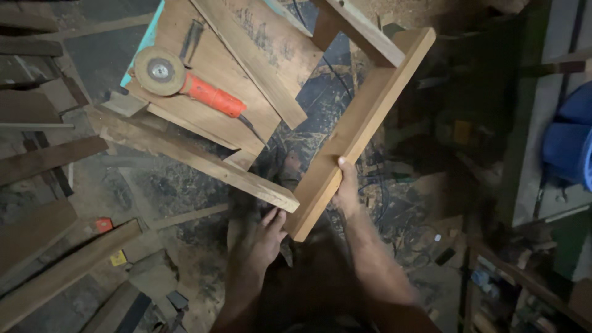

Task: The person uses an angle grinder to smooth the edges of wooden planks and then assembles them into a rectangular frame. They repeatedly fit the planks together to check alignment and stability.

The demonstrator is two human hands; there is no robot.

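Note:
A wooden frame of planks stands before me over a dirt floor. My right hand [345, 188] grips the lower end of its long smooth right plank [364, 123], thumb on top. My left hand [262, 237] rests flat with fingers spread against the near end of the rougher front plank [203, 160], where the two planks meet at a corner. An orange-handled angle grinder [185, 83] with a sanding disc lies on the board [246, 55] at the top of the frame.
Loose planks [55, 271] lie on the floor at left beside a small orange object [103, 224]. Cables and wood shavings [382, 185] cover the ground under the frame. A green workbench [530, 123] with a blue object [570, 139] stands at right.

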